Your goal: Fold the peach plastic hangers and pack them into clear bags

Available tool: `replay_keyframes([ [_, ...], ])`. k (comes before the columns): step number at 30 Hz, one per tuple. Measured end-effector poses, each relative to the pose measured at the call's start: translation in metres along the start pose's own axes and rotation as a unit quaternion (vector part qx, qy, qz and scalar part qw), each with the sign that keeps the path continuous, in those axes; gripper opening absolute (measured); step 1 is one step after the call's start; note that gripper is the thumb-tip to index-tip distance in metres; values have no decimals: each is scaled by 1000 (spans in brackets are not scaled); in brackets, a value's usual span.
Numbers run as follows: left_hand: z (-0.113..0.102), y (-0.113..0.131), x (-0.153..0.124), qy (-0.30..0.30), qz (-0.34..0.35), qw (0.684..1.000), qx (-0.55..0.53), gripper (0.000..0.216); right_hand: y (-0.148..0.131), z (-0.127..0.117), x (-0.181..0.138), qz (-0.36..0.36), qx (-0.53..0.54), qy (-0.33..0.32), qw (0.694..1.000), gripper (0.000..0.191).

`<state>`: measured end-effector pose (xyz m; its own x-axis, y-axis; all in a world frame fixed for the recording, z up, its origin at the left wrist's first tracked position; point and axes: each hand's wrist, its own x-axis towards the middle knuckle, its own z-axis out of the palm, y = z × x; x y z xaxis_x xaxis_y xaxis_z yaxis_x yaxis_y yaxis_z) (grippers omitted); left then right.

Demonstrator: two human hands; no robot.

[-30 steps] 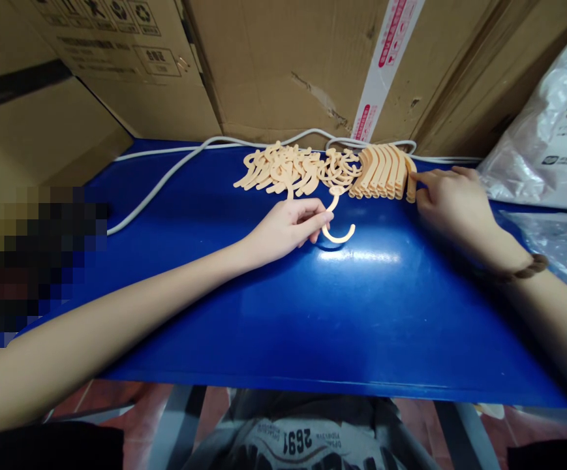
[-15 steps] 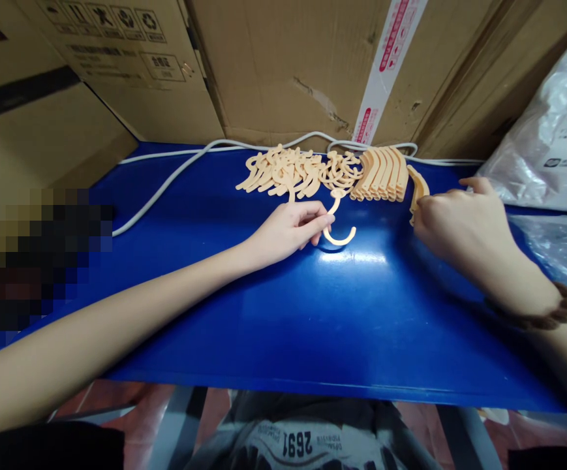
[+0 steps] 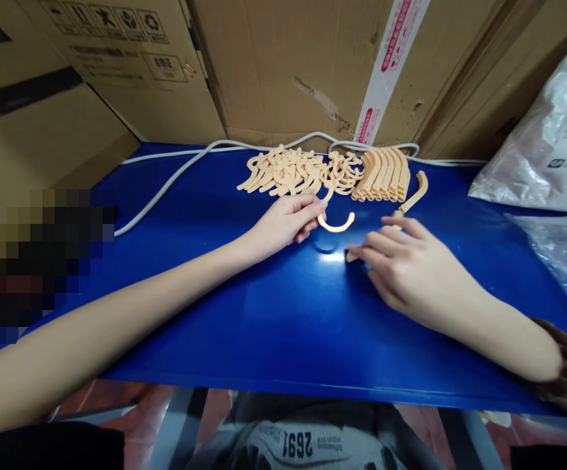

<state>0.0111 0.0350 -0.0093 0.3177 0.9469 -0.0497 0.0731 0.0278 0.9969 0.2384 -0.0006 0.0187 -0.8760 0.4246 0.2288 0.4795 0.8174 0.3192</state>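
My left hand (image 3: 290, 220) pinches a peach-coloured plastic hook (image 3: 337, 226) by its stem, with the curved end pointing right. Closed over a curved hanger arm (image 3: 416, 190) is my right hand (image 3: 410, 271), lower on the table to the right. One end of that arm sticks out beyond the fingers toward the back; a second peach tip (image 3: 351, 257) shows by the fingertips. My palm hides how these two parts connect. Behind the hands lie a heap of curved flat pieces (image 3: 278, 168), a cluster of loose hooks (image 3: 344, 171) and a neat row of hanger arms (image 3: 383, 175).
Large cardboard boxes (image 3: 283, 72) stand along the back of the blue table (image 3: 244, 326). A white cable (image 3: 166, 186) runs along their foot and curves to the left. On the right are a filled plastic bag (image 3: 532, 150) and a clear plastic sheet (image 3: 557, 254).
My right hand has moved left and toward me, bringing the hanger arm with it and turning it. My left hand has shifted slightly left and up with the hook.
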Motion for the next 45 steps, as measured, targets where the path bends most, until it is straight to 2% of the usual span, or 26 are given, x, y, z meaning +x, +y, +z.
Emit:
replay_keyframes([
  [2,1,2,0,6,-7,1000,-7,32,-5,4,3,-59,53,21,997,39],
  [5,1,2,0,10,-12,1000,-2,32,-9,10,5,-95,119,37,988,41],
  [10,0,0,0,14,-13,1000,18,33,-11,18,3,-116,196,42,973,41],
  [17,0,-1,0,13,-14,999,34,33,-8,22,2,-115,214,48,969,39],
  [20,-1,-2,-1,12,-4,1000,25,33,-2,19,0,-82,219,81,969,34],
  [23,-3,-4,-2,0,40,999,23,35,6,14,-2,-7,211,117,970,31],
  [27,0,-3,-10,-39,106,990,83,39,14,14,-1,89,110,155,978,32],
  [31,6,1,-19,-104,118,980,124,37,17,20,1,44,25,152,987,34],
  [37,8,2,-25,-133,170,959,185,36,16,18,1,0,10,135,991,28],
  [39,7,0,-25,-122,192,951,208,38,18,17,1,29,42,121,991,30],
  [41,6,-2,-25,-72,222,938,257,36,23,18,0,98,89,115,984,30],
  [43,6,-5,-24,-17,260,909,324,28,30,21,-1,171,127,128,969,29],
  [45,8,-9,-22,10,296,876,381,25,37,25,-2,219,158,148,951,26],
])
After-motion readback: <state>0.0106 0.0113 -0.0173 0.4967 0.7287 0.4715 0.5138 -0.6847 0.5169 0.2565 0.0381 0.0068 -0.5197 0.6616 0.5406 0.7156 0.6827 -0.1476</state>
